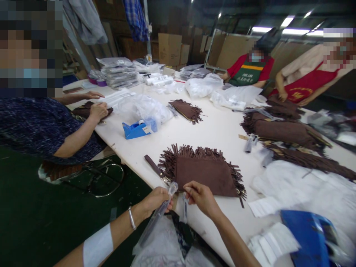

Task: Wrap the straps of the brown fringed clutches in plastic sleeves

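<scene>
A brown fringed pouch (204,172) lies flat at the table's near edge, its wrist strap (152,165) sticking out to the left. Just in front of it, my left hand (157,200) is closed around a long, bunched strip of clear plastic (157,218), whose crumpled top pokes up above my fingers. My right hand (201,198) is pinched at the pouch's lower edge, and a small clear plastic piece (184,210) hangs from its fingers. More loose plastic drapes below my hands, over my lap.
A blue tape dispenser (139,128) stands left of centre; another blue object (306,237) is at near right. Brown fringed pouches (280,128) are piled at right beside white packing sheets (294,185). A co-worker (47,129) handles a brown item at left; two people stand across the table.
</scene>
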Tool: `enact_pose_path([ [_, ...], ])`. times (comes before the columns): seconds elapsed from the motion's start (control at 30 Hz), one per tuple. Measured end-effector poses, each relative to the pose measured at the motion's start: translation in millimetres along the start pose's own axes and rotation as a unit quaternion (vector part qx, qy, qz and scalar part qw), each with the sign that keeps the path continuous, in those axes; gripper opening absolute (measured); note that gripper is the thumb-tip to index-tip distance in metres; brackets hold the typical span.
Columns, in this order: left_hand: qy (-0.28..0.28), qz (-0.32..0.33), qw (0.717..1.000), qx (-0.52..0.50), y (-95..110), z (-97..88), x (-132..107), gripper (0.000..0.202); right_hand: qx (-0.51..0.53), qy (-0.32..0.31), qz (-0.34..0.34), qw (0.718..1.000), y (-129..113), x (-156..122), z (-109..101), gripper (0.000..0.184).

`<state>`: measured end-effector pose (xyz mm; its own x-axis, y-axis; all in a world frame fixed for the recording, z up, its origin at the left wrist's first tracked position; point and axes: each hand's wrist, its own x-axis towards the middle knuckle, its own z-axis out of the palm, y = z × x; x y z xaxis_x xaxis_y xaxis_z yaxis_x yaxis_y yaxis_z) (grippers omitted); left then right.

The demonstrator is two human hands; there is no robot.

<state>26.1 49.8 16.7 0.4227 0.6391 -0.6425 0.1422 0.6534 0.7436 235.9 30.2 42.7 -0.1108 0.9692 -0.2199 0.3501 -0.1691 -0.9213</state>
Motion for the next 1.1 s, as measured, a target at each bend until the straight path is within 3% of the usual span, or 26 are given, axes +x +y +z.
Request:
enact_pose_path([
  [0.17,0.029,0.017,0.999,0.015,-4,3.0,1,0.024,0.028,0.011,0.028,0.999,19,-19,3,0.028],
  [0.37,0.024,0.034,0.999,-0.026,-8,-1.5,-8,0.046,-0.024,0.055,0.026,0.998,37,-37,-11,0.029],
  [0.43,0.025,0.024,0.998,-0.060,-6,-1.3,-13,0.052,-0.084,0.093,0.017,0.992,41,-44,-17,0.028],
  [0.5,0.015,0.013,0.996,-0.086,-5,-0.6,-17,0.053,-0.189,0.157,-0.020,0.969,42,-49,-22,0.027],
  [0.6,-0.018,0.000,0.995,-0.095,-10,-0.4,-24,0.048,-0.356,0.209,-0.078,0.907,41,-49,-26,0.034],
  [0.7,-0.043,0.009,0.995,-0.090,-22,-0.7,-32,0.042,-0.476,0.182,-0.071,0.858,43,-41,-27,0.049],
  [0.8,-0.023,0.038,0.997,-0.055,-39,-0.5,-39,0.045,-0.535,0.150,-0.046,0.830,50,-32,-28,0.056],
  [0.93,0.039,0.072,0.996,0.024,-61,-3.0,-44,0.045,-0.543,0.142,-0.043,0.826,56,-29,-31,0.056],
  [1.1,0.054,0.069,0.994,0.057,-85,-10.9,-43,0.049,-0.536,0.143,-0.050,0.831,51,-32,-35,0.054],
])
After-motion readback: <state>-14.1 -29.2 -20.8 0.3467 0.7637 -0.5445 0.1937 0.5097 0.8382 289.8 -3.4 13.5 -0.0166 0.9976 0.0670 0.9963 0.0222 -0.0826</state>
